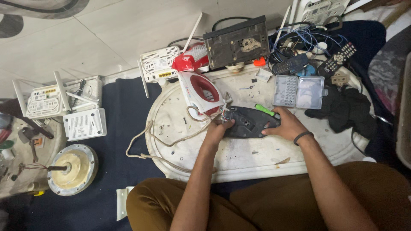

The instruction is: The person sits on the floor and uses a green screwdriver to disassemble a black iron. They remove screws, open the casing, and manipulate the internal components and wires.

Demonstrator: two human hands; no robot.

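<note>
A dark grey iron base (248, 122) lies on a round white board (257, 158). My left hand (219, 129) grips its left end, where loose wires come out. My right hand (287, 125) holds its right end, next to a green-handled screwdriver (264, 110) resting on top. The iron's red and white upper shell (201, 92) lies just behind the left hand, with a beige cord (158, 139) trailing off the board to the left.
A clear plastic bit case (298, 91) and a black cloth (344, 111) sit right of the base. Behind are a black box (235, 41), remotes (338, 57), tangled wires and white routers (159, 64). More routers (83, 124) and a round motor (70, 169) lie left.
</note>
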